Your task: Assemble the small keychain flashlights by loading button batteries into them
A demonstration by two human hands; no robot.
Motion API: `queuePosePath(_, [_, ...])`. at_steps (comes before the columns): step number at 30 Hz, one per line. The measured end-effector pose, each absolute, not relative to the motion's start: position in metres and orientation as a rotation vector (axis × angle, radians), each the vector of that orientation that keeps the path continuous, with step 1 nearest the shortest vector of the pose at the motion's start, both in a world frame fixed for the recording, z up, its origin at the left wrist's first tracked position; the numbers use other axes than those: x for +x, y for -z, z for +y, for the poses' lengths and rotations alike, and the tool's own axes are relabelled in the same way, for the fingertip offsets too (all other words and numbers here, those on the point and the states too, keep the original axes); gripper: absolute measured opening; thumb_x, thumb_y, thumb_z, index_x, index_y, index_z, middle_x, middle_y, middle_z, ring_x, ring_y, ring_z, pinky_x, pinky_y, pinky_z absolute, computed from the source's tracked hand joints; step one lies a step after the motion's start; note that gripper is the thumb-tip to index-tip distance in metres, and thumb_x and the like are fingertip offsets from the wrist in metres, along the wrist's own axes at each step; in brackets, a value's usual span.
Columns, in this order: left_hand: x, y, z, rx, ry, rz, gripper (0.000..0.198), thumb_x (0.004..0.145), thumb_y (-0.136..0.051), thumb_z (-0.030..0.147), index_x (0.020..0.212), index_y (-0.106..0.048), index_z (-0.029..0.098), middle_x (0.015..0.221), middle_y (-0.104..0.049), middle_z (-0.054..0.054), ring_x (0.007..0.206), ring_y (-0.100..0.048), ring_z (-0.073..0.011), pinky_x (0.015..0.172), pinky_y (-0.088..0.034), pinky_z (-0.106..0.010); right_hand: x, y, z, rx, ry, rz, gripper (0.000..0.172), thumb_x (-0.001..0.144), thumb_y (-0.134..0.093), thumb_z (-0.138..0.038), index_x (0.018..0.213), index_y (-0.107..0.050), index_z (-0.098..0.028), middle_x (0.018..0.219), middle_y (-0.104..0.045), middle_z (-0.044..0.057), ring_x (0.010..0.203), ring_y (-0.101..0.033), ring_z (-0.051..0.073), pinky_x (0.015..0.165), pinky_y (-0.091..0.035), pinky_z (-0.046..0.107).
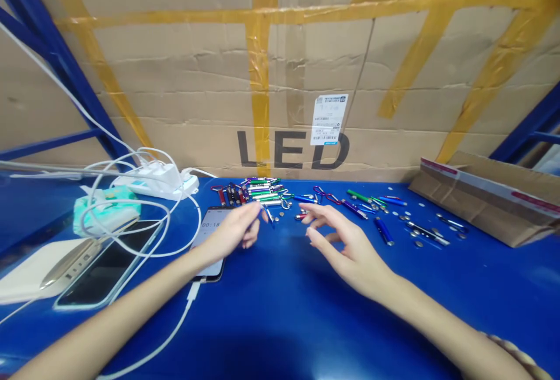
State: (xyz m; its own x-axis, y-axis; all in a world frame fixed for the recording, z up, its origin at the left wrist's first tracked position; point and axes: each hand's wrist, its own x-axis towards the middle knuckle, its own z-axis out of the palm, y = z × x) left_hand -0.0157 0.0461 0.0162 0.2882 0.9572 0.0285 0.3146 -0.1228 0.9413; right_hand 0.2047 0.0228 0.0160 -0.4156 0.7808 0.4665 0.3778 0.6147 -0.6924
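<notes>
My left hand (242, 228) is over the edge of a phone (214, 269) that shows a running timer. Its fingers are curled closed around a small blue penlight (270, 216), which sticks out past the fingertips. Across from it, my right hand (345, 240) hovers with fingers bent and thumb apart, holding nothing that I can see. By its fingertips is a small red piece (300, 216); whether they touch it, I cannot tell. Behind the hands lies a pile of coloured penlights (266, 196), several with carabiner clips. A thick blue tube (384, 232) and button cells (419, 244) lie to the right.
A large cardboard box (184, 94) marked LED stands behind the blue table (280, 321). An open paper carton (476, 205) sits at right. On the left are tangled white cables (168, 216), a power strip (186, 186), a teal packet (105, 208) and a dark-screened phone (109, 269).
</notes>
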Motion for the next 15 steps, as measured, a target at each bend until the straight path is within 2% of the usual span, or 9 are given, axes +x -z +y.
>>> queuePosePath(2, [-0.029, -0.02, 0.061, 1.724, -0.961, 1.468, 0.035, 0.089, -0.027, 0.047, 0.088, -0.045, 0.018, 0.047, -0.04, 0.008, 0.04, -0.046, -0.0101, 0.043, -0.037, -0.02, 0.207, -0.015, 0.024, -0.886, -0.409, -2.164, 0.033, 0.089, -0.041, -0.025, 0.121, -0.047, -0.021, 0.105, -0.057, 0.008, 0.085, -0.06, 0.014, 0.07, -0.054, 0.028])
queuePosePath(6, [-0.053, -0.033, 0.083, 1.744, -1.001, 1.853, 0.024, 0.092, -0.028, 0.033, 0.098, -0.043, 0.016, 0.054, -0.051, 0.004, 0.042, -0.051, -0.0124, 0.047, -0.042, -0.024, 0.211, -0.015, 0.026, -0.859, -0.134, -2.346, 0.032, 0.09, -0.037, -0.022, 0.119, -0.05, -0.019, 0.104, -0.062, 0.009, 0.086, -0.063, 0.016, 0.074, -0.053, 0.03])
queuePosePath(8, [-0.058, -0.043, 0.091, 1.759, -0.965, 2.048, 0.023, 0.091, -0.036, 0.03, 0.101, -0.047, 0.012, 0.063, -0.059, -0.002, 0.058, -0.059, -0.017, 0.059, -0.047, -0.029, 0.212, -0.015, 0.027, -0.859, -0.079, -2.353, 0.032, 0.09, -0.037, -0.022, 0.117, -0.052, -0.018, 0.101, -0.065, 0.008, 0.085, -0.064, 0.016, 0.074, -0.052, 0.029])
queuePosePath(9, [-0.059, -0.049, 0.095, 1.762, -0.948, 2.135, 0.024, 0.09, -0.04, 0.029, 0.103, -0.049, 0.011, 0.074, -0.062, -0.006, 0.07, -0.062, -0.0192, 0.066, -0.048, -0.033, 0.213, -0.015, 0.028, -0.86, -0.065, -2.348, 0.031, 0.09, -0.037, -0.022, 0.117, -0.053, -0.018, 0.1, -0.066, 0.008, 0.084, -0.064, 0.016, 0.073, -0.052, 0.029])
queuePosePath(12, [-0.058, -0.067, 0.106, 1.731, -0.859, 2.322, 0.03, 0.087, -0.051, 0.03, 0.112, -0.052, 0.012, 0.108, -0.058, -0.009, 0.093, -0.059, -0.0202, 0.079, -0.049, -0.04, 0.215, -0.013, 0.031, -0.882, -0.053, -2.329, 0.031, 0.089, -0.037, -0.022, 0.114, -0.054, -0.019, 0.099, -0.068, 0.006, 0.081, -0.066, 0.016, 0.07, -0.052, 0.027])
queuePosePath(15, [-0.056, -0.078, 0.113, 1.722, -0.746, 2.38, 0.031, 0.086, -0.054, 0.028, 0.114, -0.052, 0.014, 0.113, -0.056, -0.009, 0.096, -0.058, -0.021, 0.08, -0.05, -0.04, 0.217, -0.013, 0.034, -0.927, -0.043, -2.337, 0.031, 0.088, -0.037, -0.022, 0.114, -0.054, -0.02, 0.097, -0.069, 0.006, 0.076, -0.066, 0.016, 0.067, -0.052, 0.027])
